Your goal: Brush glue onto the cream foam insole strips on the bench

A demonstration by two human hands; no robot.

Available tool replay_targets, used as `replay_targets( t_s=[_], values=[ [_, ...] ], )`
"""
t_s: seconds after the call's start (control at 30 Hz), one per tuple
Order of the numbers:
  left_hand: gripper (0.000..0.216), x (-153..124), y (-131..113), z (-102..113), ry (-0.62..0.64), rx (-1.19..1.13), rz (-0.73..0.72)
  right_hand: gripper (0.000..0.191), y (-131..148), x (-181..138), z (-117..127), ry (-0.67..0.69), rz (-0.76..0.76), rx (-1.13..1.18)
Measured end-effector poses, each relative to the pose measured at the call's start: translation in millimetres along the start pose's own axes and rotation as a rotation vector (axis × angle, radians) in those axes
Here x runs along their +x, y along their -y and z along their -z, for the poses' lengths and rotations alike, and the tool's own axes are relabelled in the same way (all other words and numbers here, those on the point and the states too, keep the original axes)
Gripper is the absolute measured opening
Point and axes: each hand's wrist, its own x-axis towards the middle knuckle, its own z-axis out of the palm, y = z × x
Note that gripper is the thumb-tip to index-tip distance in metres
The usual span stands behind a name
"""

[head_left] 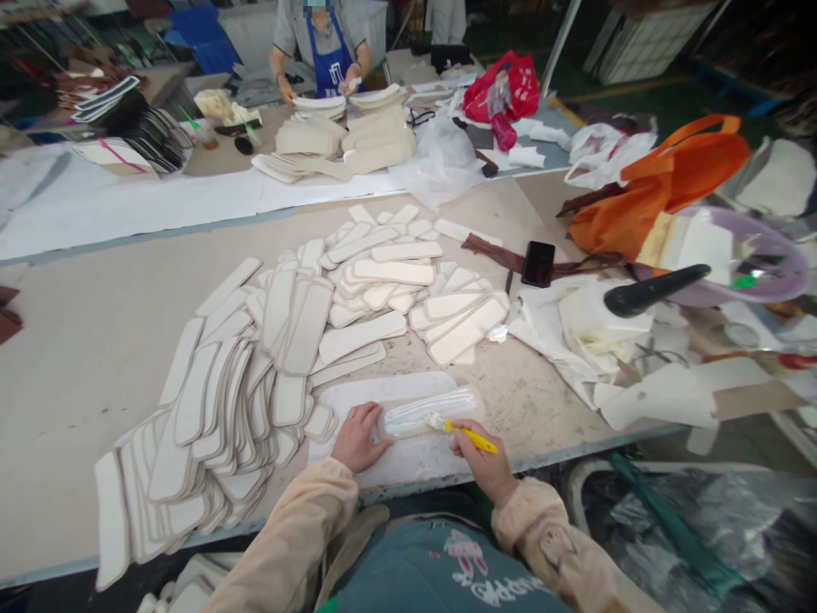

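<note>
The right hand (483,460) was closed around a yellow brush (471,436), its fingers hiding part of the handle; the bristles were hard to tell from the glossy strip (421,413) they touched. The left hand (357,436) lay flat, fingers spread, covering that strip's other end. A white sheet (383,393) lay under both hands. A pile of strips (255,366) fanned out beyond the left hand; a phone (538,262) sat well beyond the right.

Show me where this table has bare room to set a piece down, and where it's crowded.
Widest bare tabletop: left of the fanned pieces, up to the white sheet. A smaller patch lies between the right hand, holding the yellow brush, and the white scraps. Middle and right end are crowded.
</note>
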Motion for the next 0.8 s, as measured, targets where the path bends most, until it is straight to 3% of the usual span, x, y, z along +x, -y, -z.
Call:
replay_targets(
  t_s=[0.13, 0.4, 0.7, 0.8],
  values=[
    [0.061, -0.3, -0.7, 0.3, -0.003, 0.004, 0.001, 0.033, -6.2, 2.9, 7.5, -0.046, -0.011, -0.040],
    [0.061, -0.6, -0.6, 0.8, 0.005, -0.026, 0.022, 0.036, -8.2, 6.9, 69.4, -0.295, -0.038, -0.101],
    [0.074, -12.1, 1.6, 20.1, 0.079, 0.016, 0.095, 0.036, 24.8, -11.8, 67.7, -0.332, 0.058, -0.081],
    [0.062, -8.9, 9.4, 35.8, 0.076, 0.036, 0.079, 0.039, 29.0, -18.0, 67.7, -0.362, 0.052, -0.125]
  ],
)
